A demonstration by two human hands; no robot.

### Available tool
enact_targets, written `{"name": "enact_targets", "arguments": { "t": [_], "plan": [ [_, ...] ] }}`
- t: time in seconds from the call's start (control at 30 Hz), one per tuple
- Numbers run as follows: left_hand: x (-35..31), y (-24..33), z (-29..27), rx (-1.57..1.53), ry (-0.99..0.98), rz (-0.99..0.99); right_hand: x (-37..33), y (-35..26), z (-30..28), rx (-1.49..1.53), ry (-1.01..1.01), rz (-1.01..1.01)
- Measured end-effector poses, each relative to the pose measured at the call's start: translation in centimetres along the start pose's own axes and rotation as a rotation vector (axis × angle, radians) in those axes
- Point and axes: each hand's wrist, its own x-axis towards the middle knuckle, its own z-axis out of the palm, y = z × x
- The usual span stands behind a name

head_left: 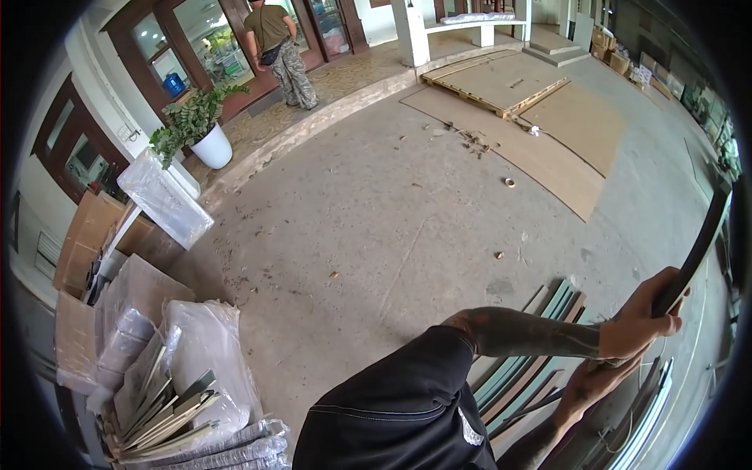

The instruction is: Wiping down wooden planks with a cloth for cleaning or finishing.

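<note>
A long dark strip (702,239), flat and narrow, rises at the right side of the head view. My left hand (636,317) is closed around it, with the thumb and fingers wrapped over its edges. Just below, my right hand (595,385) is closed at the strip's lower end, close under the left; part of its grip is hidden. Under my forearms lies a row of long green and brown strips (540,333) on the concrete floor.
Wrapped packages (207,345) and a bundle of thin slats (168,415) stand at left, beside cardboard boxes (78,243). Brown sheets (540,168) and a wooden frame (501,110) lie farther off. A person (278,51) stands by the doors near a potted plant (210,145). A tape roll (510,182) is on the floor.
</note>
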Motion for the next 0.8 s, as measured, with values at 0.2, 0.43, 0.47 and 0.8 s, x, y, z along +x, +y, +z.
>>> {"name": "enact_targets", "arguments": {
  "t": [0.2, 0.43, 0.47, 0.8],
  "plan": [
    [0.9, 3.4, -3.2, -0.032, -0.043, -0.039, -10.7, 9.0, 5.0, -0.187, 0.104, 0.117],
    [2.9, 8.6, -1.4, -0.139, -0.163, -0.155, -5.5, 2.8, 4.9, -0.164, 0.315, -0.025],
    [2.5, 8.3, -1.5, -0.060, -0.217, -0.120, -3.8, 0.6, 3.7, -0.197, 0.349, -0.034],
    [10.5, 10.6, 1.7, -0.012, -0.297, -0.241, -25.1, 12.2, -3.1, -0.558, 0.391, 0.210]
  ]
}}
